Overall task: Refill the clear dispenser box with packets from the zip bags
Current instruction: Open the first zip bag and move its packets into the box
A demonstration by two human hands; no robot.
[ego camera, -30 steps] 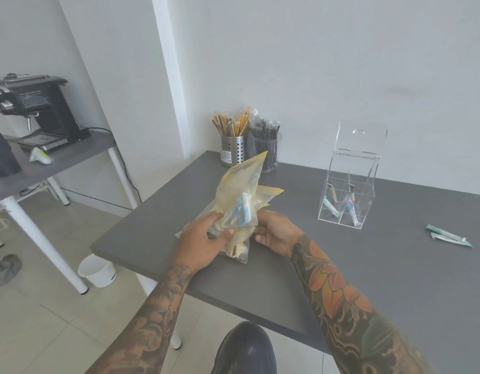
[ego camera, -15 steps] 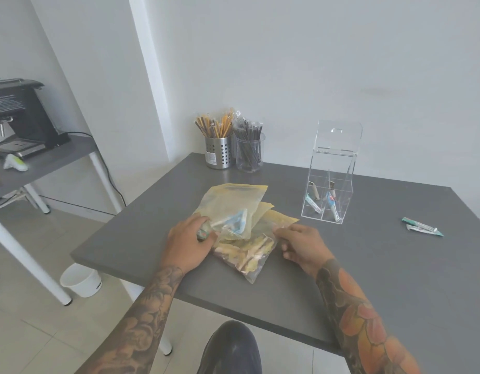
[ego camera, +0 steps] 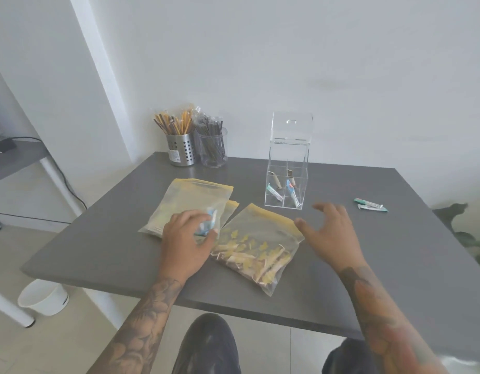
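Clear acrylic dispenser box (ego camera: 286, 182), lid up, stands at one o'clock on your grey table (ego camera: 368, 265). Your left hand (ego camera: 186, 240) presses flat on a zip bag (ego camera: 187, 203); your right hand (ego camera: 332, 233) hovers, fingers spread, beside the packet-filled bag (ego camera: 257, 247).

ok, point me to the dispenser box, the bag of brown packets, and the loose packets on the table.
dispenser box (ego camera: 286, 193): head view, front wall.
brown-packet bag (ego camera: 256, 252): head view, middle.
loose packets (ego camera: 370, 205): head view, middle of pair.
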